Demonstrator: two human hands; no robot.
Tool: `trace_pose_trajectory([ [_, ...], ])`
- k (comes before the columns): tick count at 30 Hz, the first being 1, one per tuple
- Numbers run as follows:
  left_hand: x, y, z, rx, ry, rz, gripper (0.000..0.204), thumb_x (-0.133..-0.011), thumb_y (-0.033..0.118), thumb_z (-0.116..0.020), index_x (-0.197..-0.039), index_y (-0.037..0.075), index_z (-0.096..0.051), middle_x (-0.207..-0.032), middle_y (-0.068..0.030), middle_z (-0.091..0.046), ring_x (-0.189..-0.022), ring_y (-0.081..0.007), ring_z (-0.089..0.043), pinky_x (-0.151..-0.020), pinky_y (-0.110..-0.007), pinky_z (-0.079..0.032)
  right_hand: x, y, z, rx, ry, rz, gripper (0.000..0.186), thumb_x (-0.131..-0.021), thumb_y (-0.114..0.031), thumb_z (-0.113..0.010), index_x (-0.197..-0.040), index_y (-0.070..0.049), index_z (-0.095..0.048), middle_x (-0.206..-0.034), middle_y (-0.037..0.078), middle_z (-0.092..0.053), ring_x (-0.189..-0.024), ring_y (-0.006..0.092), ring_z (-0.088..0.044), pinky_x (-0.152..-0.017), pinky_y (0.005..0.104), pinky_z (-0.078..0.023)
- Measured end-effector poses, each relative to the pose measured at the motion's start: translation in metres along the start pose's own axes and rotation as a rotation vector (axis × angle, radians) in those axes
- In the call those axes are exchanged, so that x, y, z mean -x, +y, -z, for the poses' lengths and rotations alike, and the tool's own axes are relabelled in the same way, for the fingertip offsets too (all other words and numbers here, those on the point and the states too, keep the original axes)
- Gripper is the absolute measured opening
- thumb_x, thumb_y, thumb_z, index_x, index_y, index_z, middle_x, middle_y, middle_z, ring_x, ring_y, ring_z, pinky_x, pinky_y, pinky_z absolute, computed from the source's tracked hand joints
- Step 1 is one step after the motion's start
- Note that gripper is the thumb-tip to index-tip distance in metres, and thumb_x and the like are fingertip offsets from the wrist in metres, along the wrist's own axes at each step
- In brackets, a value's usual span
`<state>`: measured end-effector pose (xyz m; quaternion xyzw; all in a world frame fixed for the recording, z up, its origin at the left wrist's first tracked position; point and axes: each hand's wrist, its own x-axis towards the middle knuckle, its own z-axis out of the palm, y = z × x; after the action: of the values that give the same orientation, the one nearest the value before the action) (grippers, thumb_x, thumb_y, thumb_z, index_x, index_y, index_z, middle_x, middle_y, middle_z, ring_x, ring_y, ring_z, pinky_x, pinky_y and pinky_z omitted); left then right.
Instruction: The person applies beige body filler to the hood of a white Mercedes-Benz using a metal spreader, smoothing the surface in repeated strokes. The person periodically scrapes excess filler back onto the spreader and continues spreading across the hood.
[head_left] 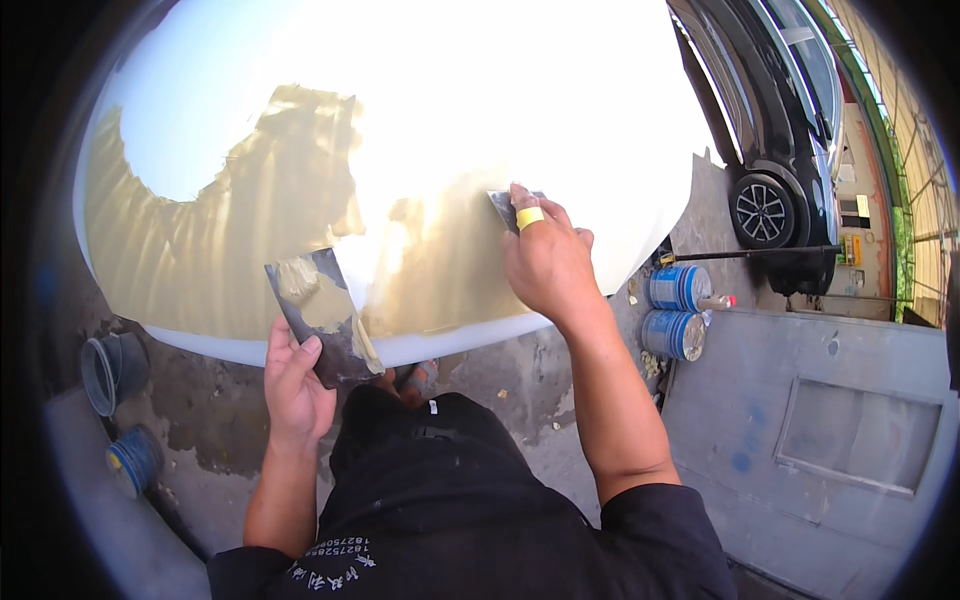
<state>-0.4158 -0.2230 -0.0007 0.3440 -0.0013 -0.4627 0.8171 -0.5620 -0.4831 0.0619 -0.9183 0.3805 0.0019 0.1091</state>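
Observation:
A large white curved panel (440, 345) spreads out in front of me, its far part washed out by glare. Yellowish-tan filler (290, 170) covers the left part, and another streaked coat of filler (440, 270) lies nearer the middle. My left hand (298, 385) grips a dark flat plate (342, 345) just over the near edge; a lump of filler (300, 283) sits on it. My right hand (550, 255), yellow tape round one finger, is closed on a putty knife (503, 208). That blade rests against the panel at the right end of the middle coat.
Blue-and-white cans (678, 288) stand on the floor at right, a brush lying by them. Farther back is a black car (790, 150). A grey panel (830, 420) lies lower right. At left are a grey bucket (115, 370) and a blue can (135, 460).

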Motion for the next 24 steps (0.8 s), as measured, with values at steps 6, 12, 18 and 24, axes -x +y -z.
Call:
trace_pose_trajectory([
  [6,-0.004,-0.001,-0.007,-0.003,0.008,0.015,0.049,-0.092,-0.003,-0.049,-0.139,0.002,-0.039,-0.133,-0.0145,-0.054,-0.123,-0.0241,-0.055,-0.108,-0.041,-0.043,-0.042,-0.003,0.010,-0.012,-0.141,-0.086,0.056,-0.089,-0.014,-0.046,-0.144,0.000,-0.043,-0.128,0.021,-0.060,-0.131,0.0318,-0.047,-0.099,0.0553,-0.034],
  [12,-0.011,-0.001,-0.001,0.002,-0.028,0.037,0.048,-0.092,-0.002,-0.048,-0.139,0.002,-0.038,-0.133,-0.0143,-0.054,-0.123,-0.0238,-0.055,-0.108,-0.040,-0.043,0.009,-0.018,-0.003,0.000,-0.233,-0.011,0.056,-0.089,-0.011,-0.046,-0.144,-0.001,-0.043,-0.123,0.020,-0.063,-0.131,0.0324,-0.047,-0.100,0.0526,-0.033],
  [18,-0.016,0.002,-0.003,-0.021,-0.049,0.040,0.047,-0.093,0.000,-0.048,-0.139,0.002,-0.038,-0.133,-0.0137,-0.054,-0.123,-0.0233,-0.055,-0.108,-0.040,-0.042,-0.031,0.017,0.023,-0.005,-0.048,-0.108,0.058,-0.088,-0.007,-0.045,-0.145,0.002,-0.041,-0.130,0.019,-0.060,-0.133,0.0314,-0.045,-0.098,0.0566,-0.034],
  [24,-0.020,0.004,-0.005,-0.027,-0.049,0.054,0.048,-0.092,-0.001,-0.049,-0.139,0.002,-0.039,-0.134,-0.0135,-0.054,-0.125,-0.0234,-0.054,-0.109,-0.040,-0.042,-0.030,-0.013,0.008,-0.022,-0.211,-0.023,0.057,-0.087,-0.008,-0.043,-0.144,0.000,-0.043,-0.130,0.020,-0.060,-0.131,0.0328,-0.046,-0.098,0.0543,-0.035],
])
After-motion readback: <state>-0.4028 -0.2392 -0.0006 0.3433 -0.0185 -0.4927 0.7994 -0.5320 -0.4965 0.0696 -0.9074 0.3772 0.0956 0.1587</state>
